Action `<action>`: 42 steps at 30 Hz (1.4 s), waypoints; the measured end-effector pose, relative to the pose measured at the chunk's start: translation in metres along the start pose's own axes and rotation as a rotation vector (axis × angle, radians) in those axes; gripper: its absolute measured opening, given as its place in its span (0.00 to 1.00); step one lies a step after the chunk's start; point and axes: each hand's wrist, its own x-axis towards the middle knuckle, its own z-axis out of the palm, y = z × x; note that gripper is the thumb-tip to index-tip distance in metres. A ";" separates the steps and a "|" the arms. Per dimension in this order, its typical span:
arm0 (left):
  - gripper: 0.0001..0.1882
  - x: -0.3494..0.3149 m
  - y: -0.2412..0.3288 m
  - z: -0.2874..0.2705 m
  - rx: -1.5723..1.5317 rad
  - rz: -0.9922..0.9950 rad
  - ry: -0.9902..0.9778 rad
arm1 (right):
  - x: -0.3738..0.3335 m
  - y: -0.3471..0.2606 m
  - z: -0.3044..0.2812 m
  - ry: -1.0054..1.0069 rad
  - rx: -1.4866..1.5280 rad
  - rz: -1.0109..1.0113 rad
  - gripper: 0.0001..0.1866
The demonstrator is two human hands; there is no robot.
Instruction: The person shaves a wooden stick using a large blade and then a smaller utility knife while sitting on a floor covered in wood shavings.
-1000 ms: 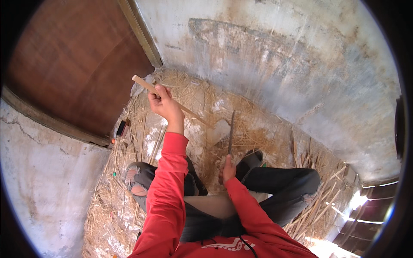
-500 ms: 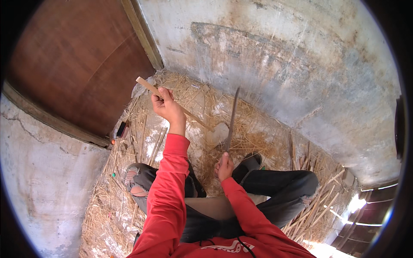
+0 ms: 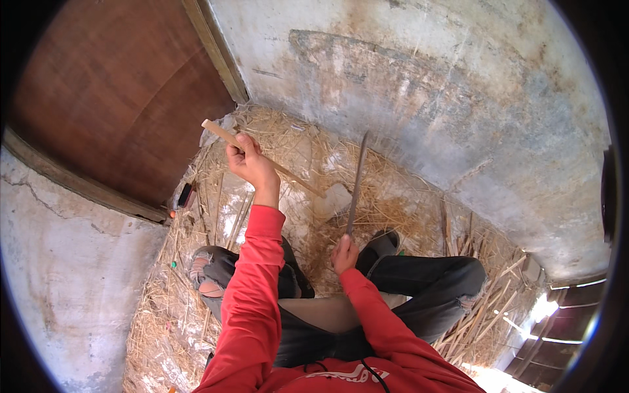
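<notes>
My left hand (image 3: 251, 162) is closed around a pale wooden stick (image 3: 291, 175), gripping it nearer its thick upper-left end. The stick slants down to the right, and its thin end meets or overlaps a whitish block (image 3: 335, 200) on the floor; whether they touch I cannot tell. In my right hand (image 3: 344, 254) is a machete (image 3: 358, 180), its long dark blade pointing up and away. The handle is hidden inside my fingers. Blade and stick are apart, the blade to the right of the stick's thin end.
Straw and shavings (image 3: 386, 216) cover the floor between my crossed legs and the stained wall (image 3: 426, 98). A brown door panel (image 3: 124, 98) stands at the far left. Split sticks (image 3: 485, 314) are heaped right of my knee. A dark brush-like object (image 3: 187, 195) lies by the door.
My left hand and the stick have shifted slightly left. The right hand has moved a little right and down, with the machete still raised. Both grips are unchanged.
</notes>
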 end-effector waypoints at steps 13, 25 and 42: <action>0.14 0.000 0.010 -0.010 0.018 0.003 0.042 | -0.003 -0.015 0.004 0.031 -0.185 -0.228 0.30; 0.14 -0.005 0.006 -0.005 0.011 0.020 -0.026 | -0.013 -0.044 0.022 0.002 0.040 -0.199 0.31; 0.14 -0.012 0.004 -0.006 0.037 -0.009 -0.030 | -0.016 0.003 -0.011 0.082 -0.331 0.439 0.32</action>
